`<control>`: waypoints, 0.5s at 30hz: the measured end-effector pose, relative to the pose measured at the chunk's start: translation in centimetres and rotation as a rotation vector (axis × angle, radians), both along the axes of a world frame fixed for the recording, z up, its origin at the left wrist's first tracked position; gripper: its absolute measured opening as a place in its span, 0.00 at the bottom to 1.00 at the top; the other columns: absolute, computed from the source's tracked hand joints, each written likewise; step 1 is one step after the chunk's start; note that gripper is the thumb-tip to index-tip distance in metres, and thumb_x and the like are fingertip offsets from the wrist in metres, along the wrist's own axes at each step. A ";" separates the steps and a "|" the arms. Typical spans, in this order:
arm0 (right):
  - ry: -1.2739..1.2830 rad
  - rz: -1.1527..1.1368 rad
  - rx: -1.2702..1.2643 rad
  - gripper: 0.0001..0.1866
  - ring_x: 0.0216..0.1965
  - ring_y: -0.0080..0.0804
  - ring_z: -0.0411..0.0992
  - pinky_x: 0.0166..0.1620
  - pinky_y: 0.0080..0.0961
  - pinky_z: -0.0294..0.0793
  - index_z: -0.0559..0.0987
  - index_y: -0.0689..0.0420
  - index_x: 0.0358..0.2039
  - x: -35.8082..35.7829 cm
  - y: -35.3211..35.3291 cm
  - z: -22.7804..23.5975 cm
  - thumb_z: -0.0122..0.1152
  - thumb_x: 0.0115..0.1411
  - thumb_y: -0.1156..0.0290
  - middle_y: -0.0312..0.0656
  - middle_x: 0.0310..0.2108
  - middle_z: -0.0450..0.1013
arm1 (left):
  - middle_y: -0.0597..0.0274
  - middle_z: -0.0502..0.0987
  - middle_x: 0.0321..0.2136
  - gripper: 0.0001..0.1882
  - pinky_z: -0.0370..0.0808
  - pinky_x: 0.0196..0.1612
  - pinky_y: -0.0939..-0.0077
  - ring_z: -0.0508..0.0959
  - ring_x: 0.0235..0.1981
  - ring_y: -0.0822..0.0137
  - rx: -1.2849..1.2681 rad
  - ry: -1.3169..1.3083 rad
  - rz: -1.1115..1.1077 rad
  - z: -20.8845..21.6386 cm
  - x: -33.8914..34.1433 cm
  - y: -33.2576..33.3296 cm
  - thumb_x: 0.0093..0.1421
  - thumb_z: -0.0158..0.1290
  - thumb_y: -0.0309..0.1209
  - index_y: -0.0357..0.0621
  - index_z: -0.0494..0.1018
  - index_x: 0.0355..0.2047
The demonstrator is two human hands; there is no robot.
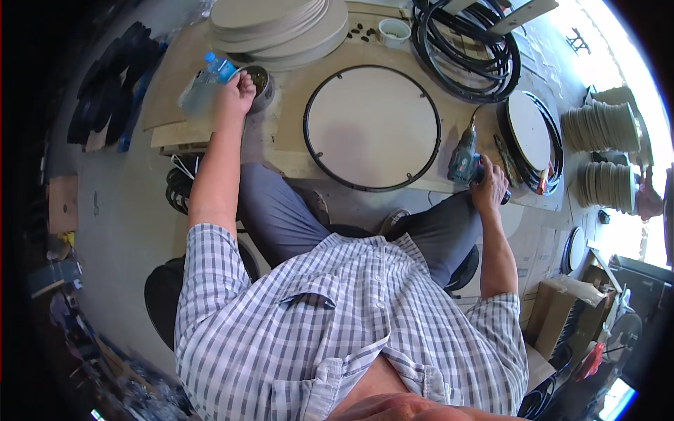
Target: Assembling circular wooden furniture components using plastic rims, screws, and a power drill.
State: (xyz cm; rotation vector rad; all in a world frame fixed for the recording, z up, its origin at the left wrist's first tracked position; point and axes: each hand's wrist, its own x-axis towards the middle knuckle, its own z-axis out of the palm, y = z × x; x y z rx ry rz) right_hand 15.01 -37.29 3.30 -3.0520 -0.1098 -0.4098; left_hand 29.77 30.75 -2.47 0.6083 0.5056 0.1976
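My right hand (489,184) is wrapped round the handle of a cordless drill (463,158), which lies on its side on the table with its bit toward the far edge. At the left, my left hand (240,92) is over the edge of a round tin (264,98) of small dark pieces. Its fingers are curled together, and whatever they hold is too small to make out. Between my hands lies a round pale board (372,126) inside a black ring frame (307,133), with small black tabs along the inner edge.
A stack of round boards (281,28) stands at the far left, near a blue-capped bottle (219,67). Farther back are a white tub (394,32) and black hoops (421,42). Another disc (528,130) lies right of the drill. Disc stacks (600,126) stand beyond the table.
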 end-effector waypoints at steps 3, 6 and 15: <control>0.004 0.019 0.269 0.37 0.50 0.49 0.72 0.54 0.43 0.69 0.74 0.47 0.59 -2.1 2.5 4.2 0.66 0.43 0.75 0.48 0.45 0.74 | 0.61 0.76 0.27 0.07 0.72 0.28 0.80 0.74 0.27 0.70 0.040 -0.145 -0.161 1.1 -2.4 -5.4 0.68 0.53 0.28 0.36 0.76 0.41; 0.074 0.149 0.759 0.32 0.50 0.38 0.74 0.56 0.34 0.71 0.74 0.58 0.58 -4.7 6.3 6.5 0.67 0.48 0.76 0.46 0.47 0.76 | 0.61 0.77 0.32 0.07 0.74 0.30 0.80 0.75 0.29 0.73 -0.090 -0.264 -0.346 -0.1 -7.0 -10.2 0.66 0.54 0.25 0.36 0.76 0.42; 0.472 0.226 1.190 0.15 0.35 0.25 0.74 0.41 0.24 0.74 0.76 0.60 0.45 -12.7 14.8 5.8 0.64 0.57 0.77 0.36 0.34 0.76 | 0.64 0.78 0.30 0.08 0.72 0.30 0.82 0.75 0.26 0.76 -0.441 -0.079 -0.462 -0.9 -18.0 -27.1 0.65 0.58 0.33 0.40 0.78 0.37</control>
